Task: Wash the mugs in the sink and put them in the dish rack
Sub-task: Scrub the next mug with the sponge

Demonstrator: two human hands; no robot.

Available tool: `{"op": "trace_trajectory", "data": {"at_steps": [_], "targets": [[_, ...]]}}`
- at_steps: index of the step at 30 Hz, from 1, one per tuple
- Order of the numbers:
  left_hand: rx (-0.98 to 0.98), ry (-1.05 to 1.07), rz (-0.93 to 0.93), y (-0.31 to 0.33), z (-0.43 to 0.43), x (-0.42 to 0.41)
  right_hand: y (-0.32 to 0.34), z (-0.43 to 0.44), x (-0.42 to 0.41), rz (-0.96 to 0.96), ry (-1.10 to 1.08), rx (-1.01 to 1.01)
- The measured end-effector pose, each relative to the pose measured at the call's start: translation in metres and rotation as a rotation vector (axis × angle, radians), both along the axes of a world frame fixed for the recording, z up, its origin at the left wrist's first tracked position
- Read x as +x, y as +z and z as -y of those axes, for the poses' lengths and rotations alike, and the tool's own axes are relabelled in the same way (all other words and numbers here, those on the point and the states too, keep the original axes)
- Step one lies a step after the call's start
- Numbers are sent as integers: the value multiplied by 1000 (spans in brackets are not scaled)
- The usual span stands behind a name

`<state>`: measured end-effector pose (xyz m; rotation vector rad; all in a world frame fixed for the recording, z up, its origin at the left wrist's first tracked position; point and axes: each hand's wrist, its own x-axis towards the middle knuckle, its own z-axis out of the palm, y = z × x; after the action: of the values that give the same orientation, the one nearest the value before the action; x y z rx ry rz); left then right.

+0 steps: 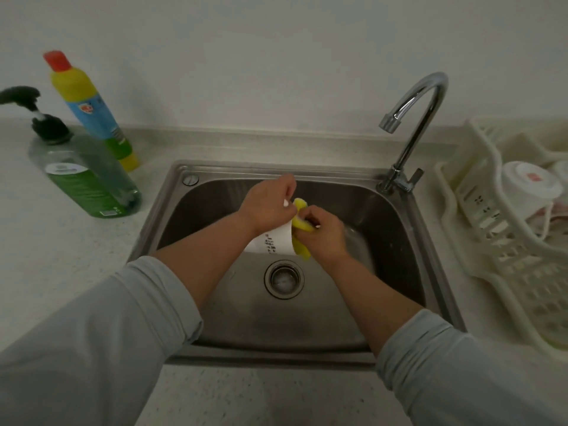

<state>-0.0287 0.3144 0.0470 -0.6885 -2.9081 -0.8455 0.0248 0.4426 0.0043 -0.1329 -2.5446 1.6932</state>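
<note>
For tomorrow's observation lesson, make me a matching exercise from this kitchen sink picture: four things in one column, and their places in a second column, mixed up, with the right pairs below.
Column one
1. sponge
2. white mug
3. pump bottle
4. upturned mug

Column two
A. on the counter left of the sink
B. in the dish rack
C. in the left hand, over the sink
D. in the right hand, against the mug

Pairs: 1-D, 2-C, 3-A, 4-B
</note>
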Motion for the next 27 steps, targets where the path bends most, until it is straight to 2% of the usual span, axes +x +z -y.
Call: {"op": "trace_trajectory", "data": {"at_steps": [3, 5, 8, 11, 13, 15, 17, 20, 22, 23, 24, 27], "targets": [[69, -11, -64, 14, -7, -2, 17, 5, 3, 59, 214, 32], [54, -75, -153, 22, -16, 0, 30, 10, 5, 185, 383, -43], [105, -173, -342, 32, -23, 1, 44, 15, 4, 440, 400, -335], [189, -216, -521, 38, -20, -1, 50, 8, 4, 528, 450, -676], [198, -206, -585, 41, -18, -3, 54, 6, 7, 538, 557, -700], [200, -195, -613, 43, -17, -4, 58, 4, 9, 487, 578, -449], [188, -199, -608, 41, -14, -5, 62, -1, 11, 340, 575, 16], [183, -204, -579, 41, -10, -5, 68, -5, 17, 31, 693, 772], [224, -203, -541, 44, -16, -3, 66, -5, 16, -74, 657, 1078], [256, -207, -526, 46, -21, 0, 64, -5, 12, -63, 604, 1135], [284, -211, -522, 49, -27, 2, 63, -6, 9, -14, 548, 1103], [318, -221, -586, 58, -37, 8, 70, 1, 7, 156, 549, 718]]}}
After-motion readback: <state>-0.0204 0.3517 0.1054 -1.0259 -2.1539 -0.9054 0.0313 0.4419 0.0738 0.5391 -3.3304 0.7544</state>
